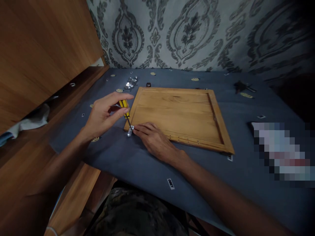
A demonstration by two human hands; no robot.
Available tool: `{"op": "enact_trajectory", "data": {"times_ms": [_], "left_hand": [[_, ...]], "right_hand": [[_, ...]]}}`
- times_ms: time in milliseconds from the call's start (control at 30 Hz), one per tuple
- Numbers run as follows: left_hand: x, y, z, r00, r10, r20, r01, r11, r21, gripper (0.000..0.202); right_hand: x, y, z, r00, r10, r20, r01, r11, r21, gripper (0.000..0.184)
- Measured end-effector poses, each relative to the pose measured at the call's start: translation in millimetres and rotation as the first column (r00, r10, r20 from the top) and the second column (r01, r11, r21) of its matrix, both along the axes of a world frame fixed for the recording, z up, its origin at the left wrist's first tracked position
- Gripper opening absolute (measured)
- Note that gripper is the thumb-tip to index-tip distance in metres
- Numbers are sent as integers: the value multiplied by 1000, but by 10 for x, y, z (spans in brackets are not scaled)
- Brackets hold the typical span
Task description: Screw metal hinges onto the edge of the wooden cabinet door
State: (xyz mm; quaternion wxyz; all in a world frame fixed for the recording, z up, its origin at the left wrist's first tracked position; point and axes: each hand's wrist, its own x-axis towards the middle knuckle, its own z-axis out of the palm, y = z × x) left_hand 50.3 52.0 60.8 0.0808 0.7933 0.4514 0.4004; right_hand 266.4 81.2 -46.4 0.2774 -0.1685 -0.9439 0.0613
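We are seemingly screwing a metal bracket (129, 132) onto the near-left corner of the wooden door panel (177, 114) on the desk (137, 165), our left hand (104, 115) clenching its grip on the yellow screwdriver (125, 108), our right hand (154, 139) pinching the bracket steady, likely needing the tip kept seated.

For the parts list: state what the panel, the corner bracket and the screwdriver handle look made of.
The panel: wood, honey-toned, visible grain, satin sheen. The bracket: likely metal, bright silvery glint. The screwdriver handle: probably plastic, glossy yellow and black.
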Motion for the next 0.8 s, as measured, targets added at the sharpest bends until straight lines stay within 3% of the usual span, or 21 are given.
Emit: {"op": "enact_trajectory", "data": {"times_ms": [200,433,633,800], "left_hand": [[-27,-5,73,997,-75,-22,75,997,-30,31],[-67,-4,55,994,-107,-7,107,994,-30,30],[-77,2,49,998,-60,-3,60,996,-59,31],[16,-14,-13,1000,13,-5,-13,997,71,27]], "right_hand": [[-10,4,-8,1000,-7,14,7,1000,-14,35],[-9,-1,-9,1000,-6,7,6,999,-35,34],[-6,5,-16,1000,-4,5,4,999,-37,35],[-2,-3,-2,1000,-8,16,8,1000,-22,34]]}}
